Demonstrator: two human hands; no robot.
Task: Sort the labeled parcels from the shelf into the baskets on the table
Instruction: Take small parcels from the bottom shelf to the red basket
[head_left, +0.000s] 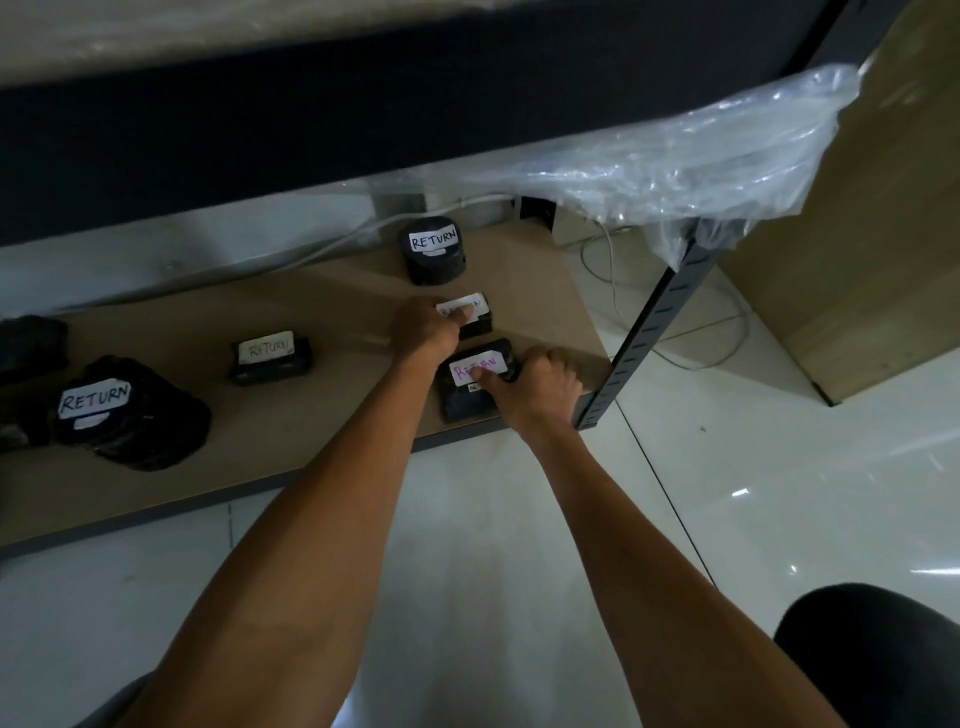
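Observation:
Several black parcels with white RETURN labels lie on the low brown shelf board. My left hand is closed on a small black box, its thumb across the label. My right hand grips a black parcel with a pink-lettered label at the shelf's front right corner. A round black parcel stands behind them. A small box and a big bagged parcel lie to the left. No baskets are in view.
A dark slotted shelf post rises right beside my right hand. The upper shelf's dark edge hangs overhead, with loose clear plastic at its right end. Cables lie on the white tiled floor, near a cardboard-coloured box.

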